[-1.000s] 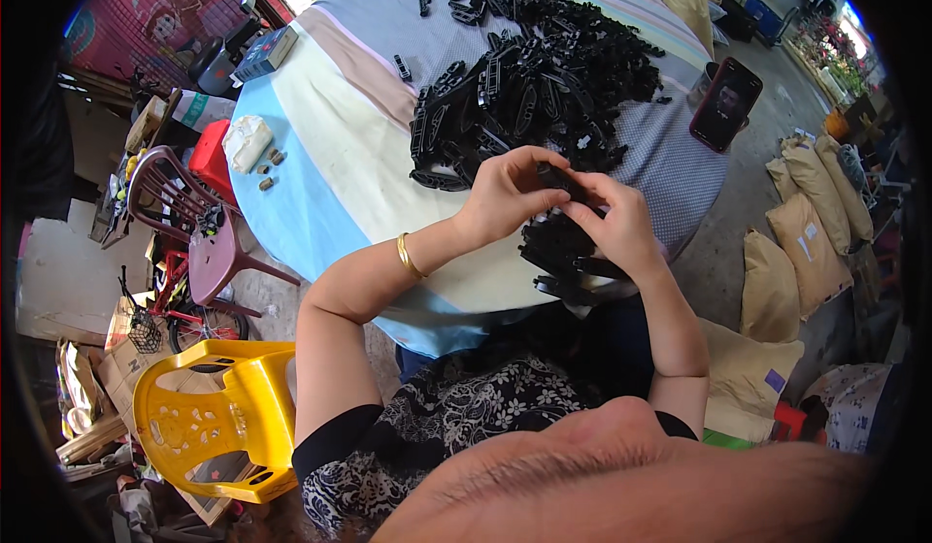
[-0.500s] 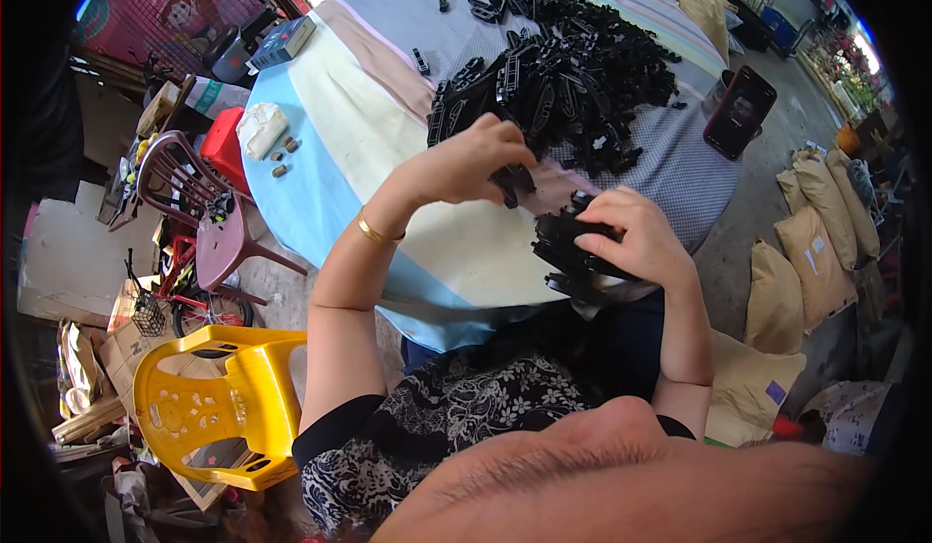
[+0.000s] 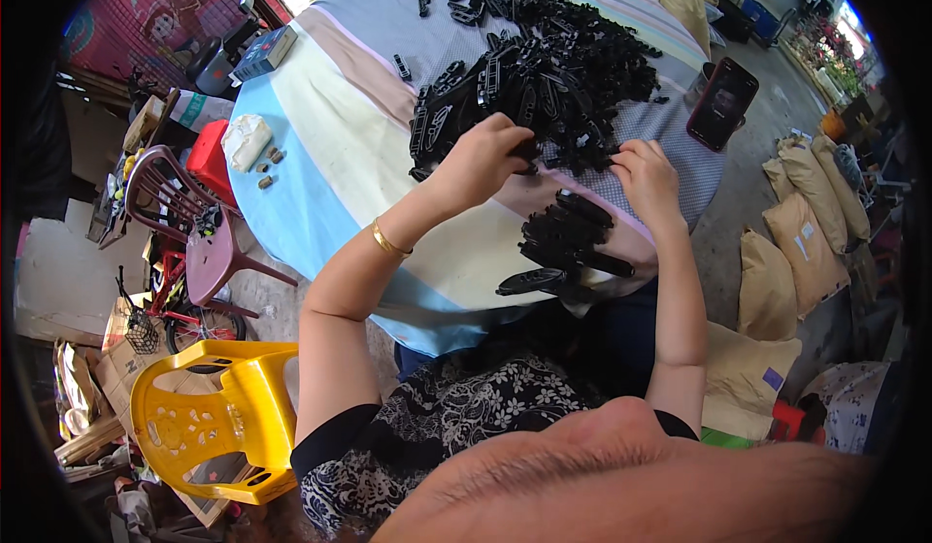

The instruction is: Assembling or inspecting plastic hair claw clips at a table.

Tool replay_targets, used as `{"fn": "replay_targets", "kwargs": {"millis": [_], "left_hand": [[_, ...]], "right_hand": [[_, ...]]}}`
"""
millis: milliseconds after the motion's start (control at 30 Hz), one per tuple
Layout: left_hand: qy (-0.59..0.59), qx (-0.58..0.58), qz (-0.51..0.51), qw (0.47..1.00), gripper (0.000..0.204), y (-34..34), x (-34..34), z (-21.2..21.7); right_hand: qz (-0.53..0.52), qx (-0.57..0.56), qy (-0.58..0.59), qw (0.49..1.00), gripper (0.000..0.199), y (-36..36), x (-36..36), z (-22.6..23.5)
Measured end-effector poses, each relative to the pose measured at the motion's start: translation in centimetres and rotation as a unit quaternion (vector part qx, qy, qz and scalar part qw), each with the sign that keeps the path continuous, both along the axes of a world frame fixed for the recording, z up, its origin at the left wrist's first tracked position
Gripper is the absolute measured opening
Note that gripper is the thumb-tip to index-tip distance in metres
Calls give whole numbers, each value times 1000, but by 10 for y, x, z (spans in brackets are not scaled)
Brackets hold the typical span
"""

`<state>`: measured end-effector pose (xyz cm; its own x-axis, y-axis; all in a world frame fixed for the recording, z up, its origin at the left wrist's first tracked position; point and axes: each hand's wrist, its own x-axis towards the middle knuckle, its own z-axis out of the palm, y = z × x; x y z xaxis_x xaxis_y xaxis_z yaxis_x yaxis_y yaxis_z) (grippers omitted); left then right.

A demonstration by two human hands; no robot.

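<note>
A large heap of black plastic parts (image 3: 568,72), many long and oval with slots, covers the far middle of the cloth-covered round table (image 3: 379,184). At the heap's near edge, my left hand (image 3: 482,160) has its fingers curled round a black plastic part (image 3: 525,153). To its right, my right hand (image 3: 645,179) is closed in a pinch at the heap's near right corner; what lies between the fingertips is too small to make out. A smaller bunch of black plastic parts (image 3: 563,234) lies at the table's near edge, between my forearms, touched by neither hand.
A phone (image 3: 723,103) stands at the table's right, against a cup. On the left are a blue box (image 3: 264,54), a white bag (image 3: 246,142) and small brown pieces. A yellow chair (image 3: 214,422), a purple chair (image 3: 214,247) and full brown sacks (image 3: 806,237) flank the table.
My right hand has let go of the bunch of black parts at the near edge and moved forward to the heap. My left hand stays by the heap. The view has shifted slightly.
</note>
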<state>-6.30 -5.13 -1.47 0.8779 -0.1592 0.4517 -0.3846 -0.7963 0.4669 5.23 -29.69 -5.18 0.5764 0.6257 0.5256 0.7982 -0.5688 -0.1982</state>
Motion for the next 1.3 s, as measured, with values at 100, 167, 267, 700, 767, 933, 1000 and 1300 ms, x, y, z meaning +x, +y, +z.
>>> {"fn": "replay_targets", "kwargs": {"millis": [100, 167, 267, 700, 767, 933, 1000, 1300], "left_hand": [[212, -405, -19, 889, 23, -8, 3, 4], [254, -623, -98, 733, 18, -5, 7, -15], [300, -719, -93, 620, 24, -10, 9, -27], [327, -704, -149, 613, 37, -30, -1, -36], [331, -705, -138, 612, 36, -30, -2, -34], [309, -693, -115, 641, 33, -35, -3, -35], [303, -679, -113, 659, 33, -35, -3, -34], [408, -614, -121, 664, 29, -31, -6, -18]], "right_hand": [[-11, 1, 2, 1000, 9, 0, -1, -3], [-21, 35, 23, 999, 9, 5, -7, 3], [10, 153, 95, 984, 10, 14, -26, 17], [142, 286, 27, 947, 11, 30, -69, 33], [147, 277, -10, 950, 12, 30, -71, 35], [146, 214, -61, 964, 13, 29, -73, 37], [135, 228, -57, 963, 13, 29, -72, 38], [249, 186, -58, 949, 19, 27, -73, 48]]}}
